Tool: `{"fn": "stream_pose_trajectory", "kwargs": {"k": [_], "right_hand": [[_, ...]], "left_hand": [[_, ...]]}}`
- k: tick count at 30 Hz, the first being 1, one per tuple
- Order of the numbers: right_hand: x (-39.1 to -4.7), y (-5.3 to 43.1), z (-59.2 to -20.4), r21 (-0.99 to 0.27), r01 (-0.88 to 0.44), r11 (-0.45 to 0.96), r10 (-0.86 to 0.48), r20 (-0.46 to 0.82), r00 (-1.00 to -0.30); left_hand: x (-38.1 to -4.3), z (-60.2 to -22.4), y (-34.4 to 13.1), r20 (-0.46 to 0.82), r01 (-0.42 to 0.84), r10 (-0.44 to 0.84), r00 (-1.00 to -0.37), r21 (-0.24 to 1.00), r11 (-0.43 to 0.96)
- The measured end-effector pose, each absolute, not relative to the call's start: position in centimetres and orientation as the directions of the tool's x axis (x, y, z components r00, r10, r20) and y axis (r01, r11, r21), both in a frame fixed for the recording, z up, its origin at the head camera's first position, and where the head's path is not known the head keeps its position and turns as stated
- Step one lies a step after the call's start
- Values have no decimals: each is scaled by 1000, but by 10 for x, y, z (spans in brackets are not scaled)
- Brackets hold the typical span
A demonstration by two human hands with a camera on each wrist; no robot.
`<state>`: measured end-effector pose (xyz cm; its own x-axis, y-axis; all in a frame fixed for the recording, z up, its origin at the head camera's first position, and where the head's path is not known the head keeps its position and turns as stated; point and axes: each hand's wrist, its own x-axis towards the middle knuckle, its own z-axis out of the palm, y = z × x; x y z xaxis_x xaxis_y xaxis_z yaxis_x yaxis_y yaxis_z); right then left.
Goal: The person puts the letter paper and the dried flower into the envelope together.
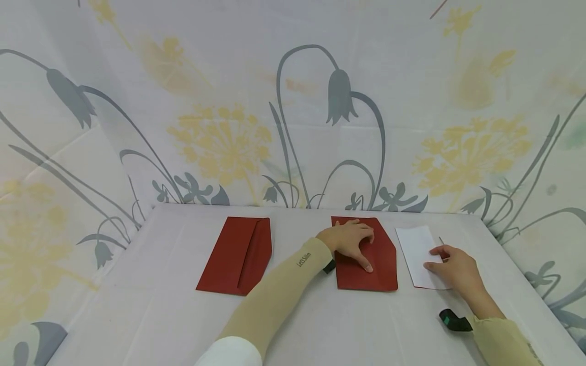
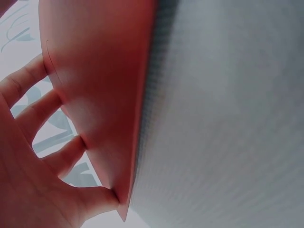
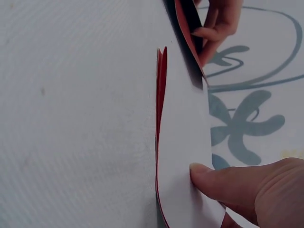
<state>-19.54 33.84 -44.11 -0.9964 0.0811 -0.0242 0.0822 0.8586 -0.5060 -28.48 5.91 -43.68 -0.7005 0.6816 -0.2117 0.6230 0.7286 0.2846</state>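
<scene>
My left hand (image 1: 350,240) rests on the middle red envelope (image 1: 345,279), its fingers spread over the paper and not curled round it. In the left wrist view, the fingertips and thumb touch the envelope's (image 2: 102,95) face. My right hand (image 1: 458,267) pinches a white sheet (image 1: 414,249) by its right side. Seen from the right wrist, the thumb lies on the white face (image 3: 185,133), and thin red layers (image 3: 162,76) show along the sheet's edge. Whether those layers are attached to the sheet I cannot tell; the other fingers are mostly hidden.
Another red envelope (image 1: 229,259) lies at the left of the white tabletop (image 1: 151,264). It has a flap fold along its right side. Behind the table hangs a flower-printed cloth (image 1: 302,152). A black wrist device (image 1: 453,321) sits by the right sleeve.
</scene>
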Motion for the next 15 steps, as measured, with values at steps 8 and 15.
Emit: {"fn": "stream_pose_trajectory", "kwargs": {"k": [8, 15], "right_hand": [[-190, 340, -437, -514, 55, 856, 97, 54, -994], [-187, 341, -438, -554, 57, 831, 101, 48, -994]], "left_hand": [[-286, -437, 59, -206, 625, 685, -699, 291, 725], [-285, -438, 59, -211, 625, 685, -697, 288, 725]]}}
